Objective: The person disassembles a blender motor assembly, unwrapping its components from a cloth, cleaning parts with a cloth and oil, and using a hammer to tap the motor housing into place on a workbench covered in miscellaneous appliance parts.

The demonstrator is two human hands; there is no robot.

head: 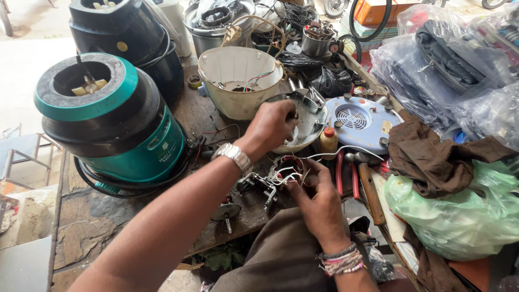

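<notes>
Meanwhile left hand (272, 125) grips metal bowl (309, 120); right hand (319, 201) pinches wires (286, 172).

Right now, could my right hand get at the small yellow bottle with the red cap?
Probably yes: the right hand holds a white wire bundle just below the yellow bottle, with only loose wires between them.

Teal appliance base (116, 127), brown rag (438, 157), green plastic bag (465, 216).

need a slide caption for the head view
Left hand on a metal plate, right hand holding a wired part beside a green appliance base.
</notes>
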